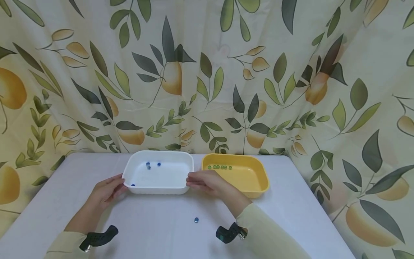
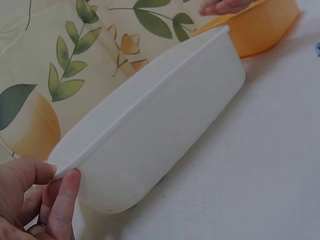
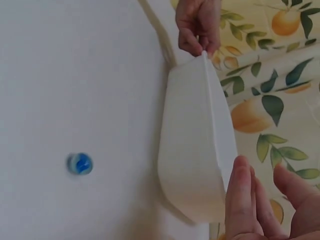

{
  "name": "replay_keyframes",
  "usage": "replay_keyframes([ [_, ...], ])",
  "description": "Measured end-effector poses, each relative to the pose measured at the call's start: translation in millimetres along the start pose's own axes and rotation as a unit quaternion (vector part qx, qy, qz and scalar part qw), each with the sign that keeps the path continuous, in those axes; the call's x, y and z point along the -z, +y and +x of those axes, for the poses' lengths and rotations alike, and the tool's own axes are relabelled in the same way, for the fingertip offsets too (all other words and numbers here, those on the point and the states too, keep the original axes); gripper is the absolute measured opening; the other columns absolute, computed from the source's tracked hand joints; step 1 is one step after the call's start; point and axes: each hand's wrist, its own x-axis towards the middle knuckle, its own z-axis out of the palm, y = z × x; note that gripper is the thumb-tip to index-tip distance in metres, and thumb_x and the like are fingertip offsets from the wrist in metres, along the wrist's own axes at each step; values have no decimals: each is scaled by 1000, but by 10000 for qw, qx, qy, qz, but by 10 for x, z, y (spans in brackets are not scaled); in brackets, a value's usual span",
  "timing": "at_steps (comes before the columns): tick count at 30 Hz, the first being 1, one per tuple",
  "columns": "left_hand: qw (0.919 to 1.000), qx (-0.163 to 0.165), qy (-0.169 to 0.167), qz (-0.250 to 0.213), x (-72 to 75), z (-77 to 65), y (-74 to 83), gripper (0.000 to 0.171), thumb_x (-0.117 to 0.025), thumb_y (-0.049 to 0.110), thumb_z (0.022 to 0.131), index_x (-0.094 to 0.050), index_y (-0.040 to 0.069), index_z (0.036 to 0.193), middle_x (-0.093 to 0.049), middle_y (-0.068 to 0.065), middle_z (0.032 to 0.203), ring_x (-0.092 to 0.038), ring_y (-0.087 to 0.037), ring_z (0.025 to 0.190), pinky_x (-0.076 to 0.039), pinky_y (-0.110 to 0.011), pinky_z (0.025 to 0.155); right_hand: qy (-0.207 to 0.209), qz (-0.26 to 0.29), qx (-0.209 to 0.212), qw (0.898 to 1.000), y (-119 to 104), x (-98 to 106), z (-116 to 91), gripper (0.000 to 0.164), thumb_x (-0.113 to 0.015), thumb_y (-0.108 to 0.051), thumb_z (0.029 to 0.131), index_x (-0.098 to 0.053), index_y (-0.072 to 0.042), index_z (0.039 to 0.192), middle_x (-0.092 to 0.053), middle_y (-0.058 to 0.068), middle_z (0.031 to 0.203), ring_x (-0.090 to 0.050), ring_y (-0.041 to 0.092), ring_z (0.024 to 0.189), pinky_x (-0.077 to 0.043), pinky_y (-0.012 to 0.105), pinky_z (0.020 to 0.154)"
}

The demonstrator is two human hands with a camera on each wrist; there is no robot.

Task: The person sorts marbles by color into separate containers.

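Note:
My left hand [image 1: 105,192] pinches the left rim of a white plastic tub [image 1: 161,190] between thumb and fingers. At the tub's right end is my right hand [image 1: 208,181], its fingertips right at the rim. In the right wrist view, the right thumb [image 3: 295,187] stands apart from the fairly straight fingers [image 3: 241,192]. Several small blue marbles lie inside the tub, among them one marble [image 1: 159,164] toward the back and another [image 1: 133,185] by the front left corner. A single blue marble [image 1: 196,220] rests on the table in front of the tub.
Just right of the white tub stands a yellow tub [image 1: 252,176], partly behind my right forearm, with a row of several green marbles [image 1: 222,167] in it. A white cloth covers the table [image 1: 155,230]. Behind it hangs a leaf-and-fruit patterned curtain [image 1: 207,118].

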Motion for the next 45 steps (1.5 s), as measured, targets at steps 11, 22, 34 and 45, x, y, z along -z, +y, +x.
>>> replay_keyframes([
  [11, 9999, 57, 45, -108, -5, -21, -4, 63, -61, 13, 97, -32, 1, 151, -67, 6, 84, -70, -7, 77, -58, -21, 82, -164, -1357, 264, 9903, 200, 188, -344, 40, -67, -25, 95, -65, 5, 121, -69, 22, 115, -72, 21, 96, -59, 29, 86],
  [22, 9999, 34, 81, 59, -8, -20, -4, 67, -61, 14, 97, -27, 0, 153, -67, 8, 83, -70, -5, 76, -58, -21, 82, -101, -1309, 159, 9912, 458, 277, -449, 37, -67, -23, 94, -67, 6, 117, -72, 17, 107, -72, 21, 94, -60, 28, 82],
  [34, 9999, 72, 97, -14, -31, -34, 14, 66, -60, 13, 98, -27, 1, 153, -67, 8, 83, -70, -6, 78, -58, -22, 84, 356, -1651, 393, 9849, 765, 244, -494, 28, -67, -16, 93, -70, 6, 109, -74, 10, 94, -69, 13, 82, -62, 32, 77],
  [45, 9999, 45, 106, 30, -36, -46, 12, 64, -60, 14, 98, -29, 1, 152, -67, 8, 82, -70, -6, 76, -58, -21, 82, 563, -2267, 725, 9696, 872, 163, -565, 21, -75, -13, 86, -74, 0, 102, -75, 6, 90, -69, 12, 76, -62, 29, 70],
])
